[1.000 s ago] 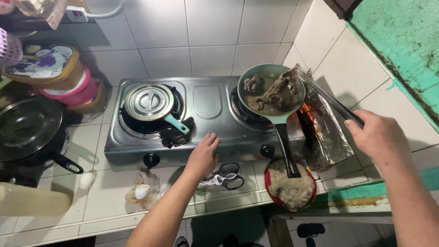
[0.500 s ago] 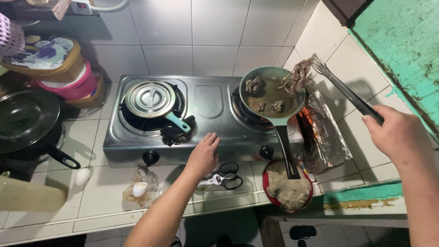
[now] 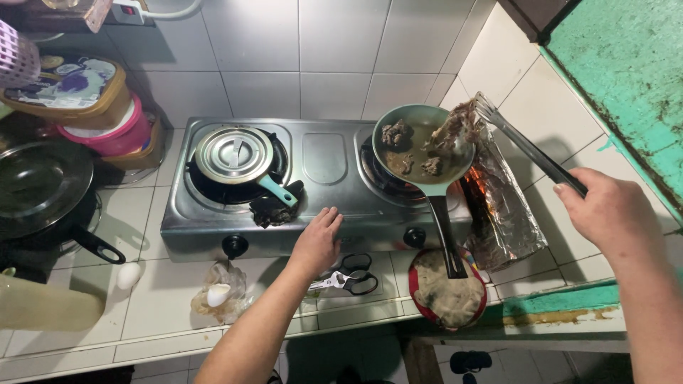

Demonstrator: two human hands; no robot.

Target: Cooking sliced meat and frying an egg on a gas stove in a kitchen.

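Head view, looking down on a tiled counter. Two-burner steel stove [image 3: 324,178]: the left hand [image 3: 316,242] lies flat on its front edge, fingers [image 3: 329,219] close together and straight, pinching nothing. Dark lidded pot [image 3: 43,188] with black handle: far to the left of those fingers, off the stove. Crumpled foil sheet [image 3: 509,210]: propped against the wall tiles, below and left of the right-hand fingers. Frying pan [image 3: 420,153], pale green with a long dark handle, on the right burner: up and right of the left fingertips, holding brown liquid and dark pieces of meat. Small saucepan with steel lid [image 3: 235,155] and teal handle on the left burner: up and left of the left fingertips. Red plate [image 3: 448,291] with a greyish lump: under the pan handle's end, right of the left hand. Tongs [image 3: 530,149]: the right hand [image 3: 605,213] is curled around their rear end, fingers wrapped tight; the tips grip a piece of meat [image 3: 455,128] above the pan's right rim. Scissors [image 3: 348,277]: just beside the left wrist. Egg [image 3: 128,275]: well left of the left hand.
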